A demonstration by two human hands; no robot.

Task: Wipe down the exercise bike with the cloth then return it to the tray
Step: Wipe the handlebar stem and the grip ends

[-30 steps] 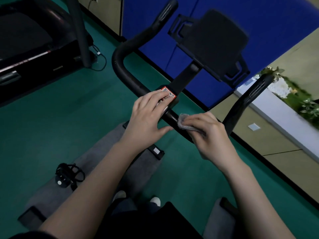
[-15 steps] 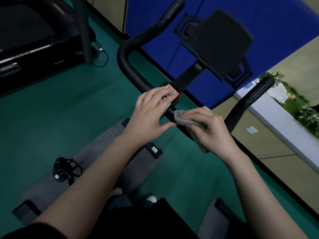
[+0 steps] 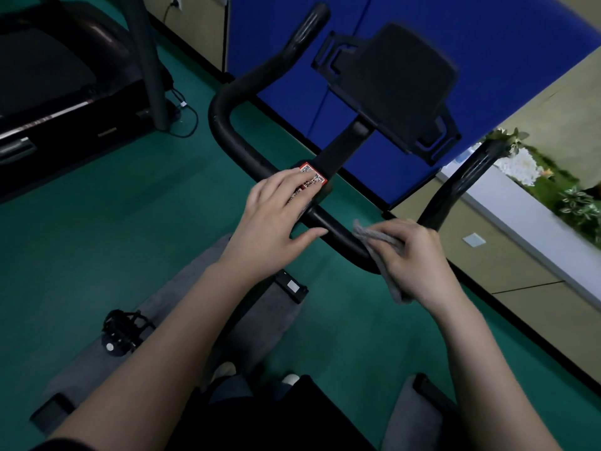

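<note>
The exercise bike's black handlebar (image 3: pixel 227 125) curves across the middle of the head view, with a black tablet holder (image 3: pixel 390 83) above its stem. My left hand (image 3: pixel 276 219) rests flat with straight fingers on the bar's centre clamp, partly covering a red QR sticker (image 3: pixel 313 175). My right hand (image 3: pixel 416 258) grips a grey cloth (image 3: pixel 374 237) and presses it round the right part of the bar, just below the right upright grip (image 3: pixel 461 180). The cloth's tail hangs under my palm. No tray is in view.
A black treadmill (image 3: pixel 65 86) stands at the upper left on the green floor (image 3: pixel 97 239). A blue partition (image 3: pixel 504 43) rises behind the bike. A grey mat (image 3: pixel 182 297) and a black pedal (image 3: pixel 122 330) lie below my left arm. A planter ledge (image 3: pixel 536 203) runs along the right.
My right hand has slid the cloth to the right along the handlebar, away from my left hand. The left hand stays on the centre clamp.
</note>
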